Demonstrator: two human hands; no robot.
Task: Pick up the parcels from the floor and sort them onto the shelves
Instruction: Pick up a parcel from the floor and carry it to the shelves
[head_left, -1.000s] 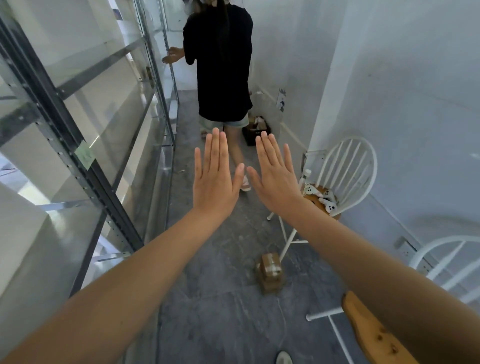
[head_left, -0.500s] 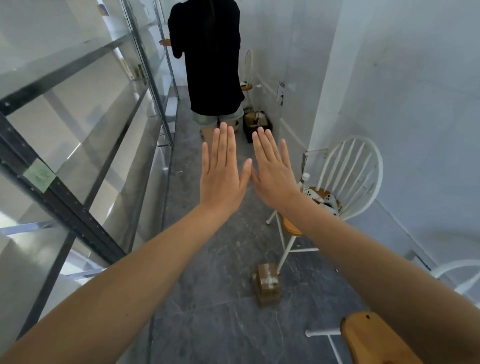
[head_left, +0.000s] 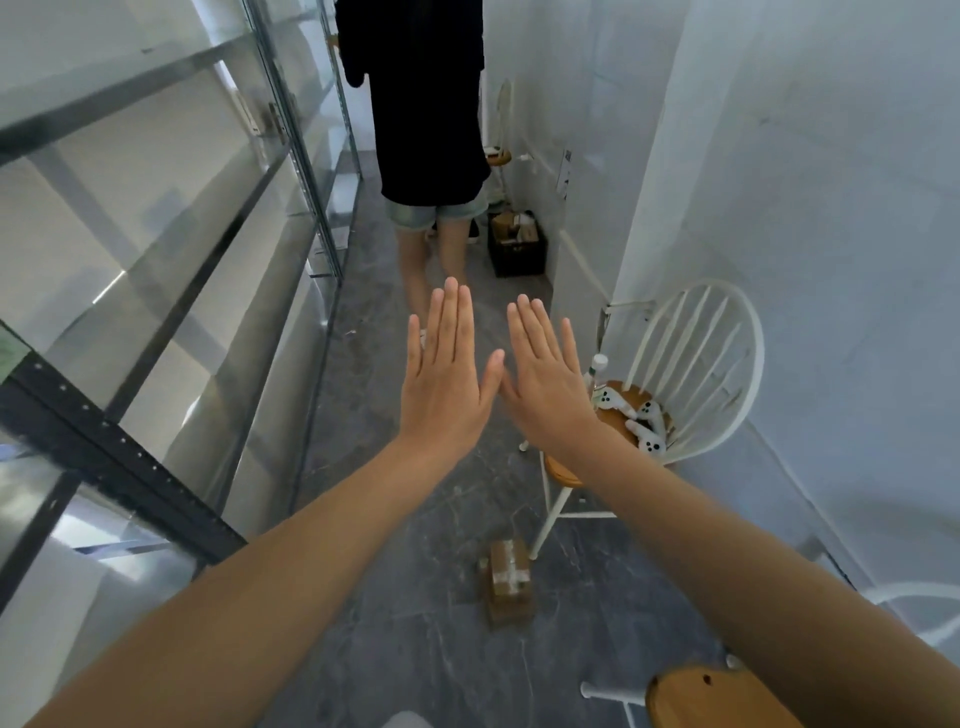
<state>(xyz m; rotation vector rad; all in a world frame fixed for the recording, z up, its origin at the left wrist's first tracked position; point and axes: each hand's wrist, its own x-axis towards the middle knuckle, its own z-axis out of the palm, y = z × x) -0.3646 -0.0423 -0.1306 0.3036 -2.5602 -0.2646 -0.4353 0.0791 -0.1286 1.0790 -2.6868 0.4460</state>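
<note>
A small brown cardboard parcel (head_left: 509, 581) with clear tape lies on the dark grey floor, below and between my outstretched arms. My left hand (head_left: 447, 379) and my right hand (head_left: 545, 379) are held out flat side by side, palms down, thumbs touching, fingers straight. Both hold nothing and hover well above the parcel. Metal shelves (head_left: 171, 249) with grey boards run along the left wall of the narrow aisle.
A person in a black top (head_left: 421, 104) stands ahead in the aisle, back turned. A black crate (head_left: 517, 249) with boxes sits by the right wall. A white chair (head_left: 691, 374) holds white controllers; another chair seat (head_left: 717, 699) is at the bottom right.
The view has tilted down and moved forward a little. My hands sit lower in the frame, still flat and together. The person ahead has stepped further away.
</note>
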